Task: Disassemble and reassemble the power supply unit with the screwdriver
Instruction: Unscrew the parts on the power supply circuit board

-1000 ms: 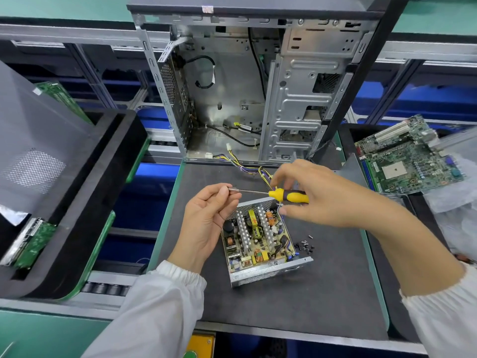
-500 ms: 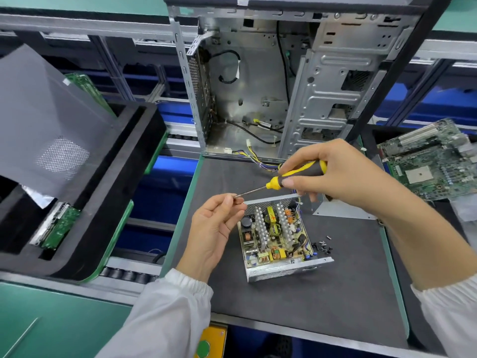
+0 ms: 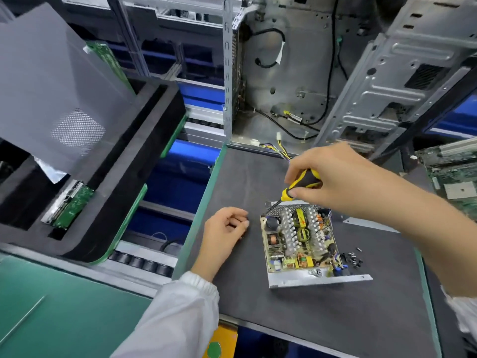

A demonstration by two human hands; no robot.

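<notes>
Right hand (image 3: 343, 182) grips my screwdriver (image 3: 303, 183) over the PSU (image 3: 302, 244); left hand (image 3: 224, 228), loosely curled, rests on the grey tabletop (image 3: 322, 311) before an open case (image 3: 296, 73).

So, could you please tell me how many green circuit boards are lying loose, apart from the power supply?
3: one leaning behind the grey panel, one in the black tray, one motherboard at far right. Others may be hidden.

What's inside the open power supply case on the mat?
The power supply case holds a circuit board with heatsinks, coils and capacitors. The right hand covers its far right corner.
</notes>
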